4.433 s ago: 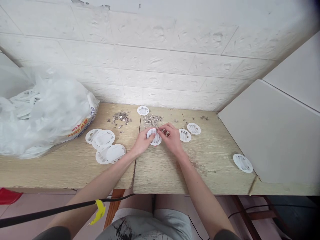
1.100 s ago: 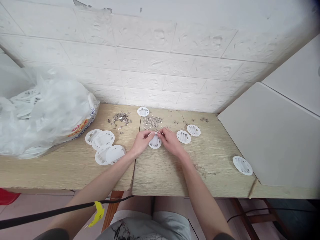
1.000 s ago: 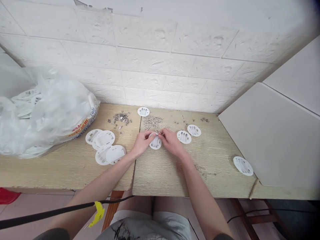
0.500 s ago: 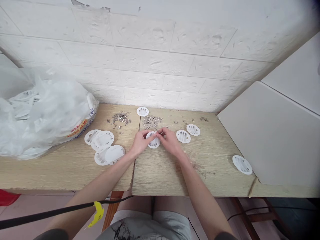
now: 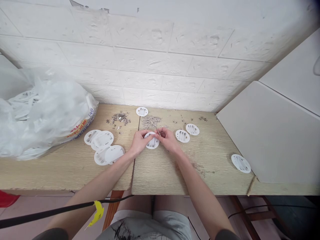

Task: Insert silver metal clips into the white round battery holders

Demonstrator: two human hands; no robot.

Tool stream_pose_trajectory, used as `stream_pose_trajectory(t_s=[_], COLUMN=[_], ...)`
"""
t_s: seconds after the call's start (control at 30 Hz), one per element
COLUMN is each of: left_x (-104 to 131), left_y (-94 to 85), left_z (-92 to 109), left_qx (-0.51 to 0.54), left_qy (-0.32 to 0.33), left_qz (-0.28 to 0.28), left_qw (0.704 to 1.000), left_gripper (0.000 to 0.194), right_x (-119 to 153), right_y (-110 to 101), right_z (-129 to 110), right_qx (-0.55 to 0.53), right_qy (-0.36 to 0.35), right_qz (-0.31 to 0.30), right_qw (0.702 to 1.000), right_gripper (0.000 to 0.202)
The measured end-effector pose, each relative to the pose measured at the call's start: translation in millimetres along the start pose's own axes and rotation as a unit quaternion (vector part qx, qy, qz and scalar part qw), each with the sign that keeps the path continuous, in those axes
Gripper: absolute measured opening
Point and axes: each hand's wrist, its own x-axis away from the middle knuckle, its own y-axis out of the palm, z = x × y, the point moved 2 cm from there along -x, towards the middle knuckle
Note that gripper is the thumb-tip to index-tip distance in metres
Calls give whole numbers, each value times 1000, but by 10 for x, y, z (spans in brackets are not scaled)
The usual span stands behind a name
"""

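My left hand (image 5: 139,142) is closed on the left rim of a round white plastic battery holder (image 5: 152,144), thumb on top. From the right, my right hand (image 5: 169,140) pinches a thin metal tool (image 5: 158,131), slim like tweezers, with its fingertips at the holder's upper right edge. The fingers cover the tool's lower end and part of the holder. Just behind the hands lies a spread of small metal contact pieces (image 5: 151,121). Two more battery holders (image 5: 182,136) lie to the right of my right hand.
Several white discs (image 5: 102,140) overlap at the left, beside a big plastic bag (image 5: 57,113) of similar parts. Another metal pile (image 5: 120,117) lies behind them. One holder (image 5: 142,111) is near the wall, another (image 5: 240,163) by the white panel (image 5: 272,133). A black cable (image 5: 62,209) crosses the lower left.
Both hands stay at the same holder with only slight finger movement. The thin tool in my right hand now stands at a somewhat different angle. The view has shifted slightly.
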Motion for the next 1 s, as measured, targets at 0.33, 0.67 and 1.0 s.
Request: stream_pose_trajectory(t_s=[0.33,0.67,1.0], left_x=[-16,0,-66], left_y=[-28,34,51], left_z=[-73,104,21], left_qx=[42,249,183], left_qy=[-3,-6,-35], left_qz=[-46,-177,-134], left_qw=[998,952,973], left_gripper=[25,48,43], right_x=[69,25,-44], right_y=[20,-44,-280], right_z=[-128,-82,14], right_qx=[108,-202,-57], right_qy=[-64,64,33], right_qz=[13,72,-65], right_qw=[992,975,996], right_gripper=[10,37,31])
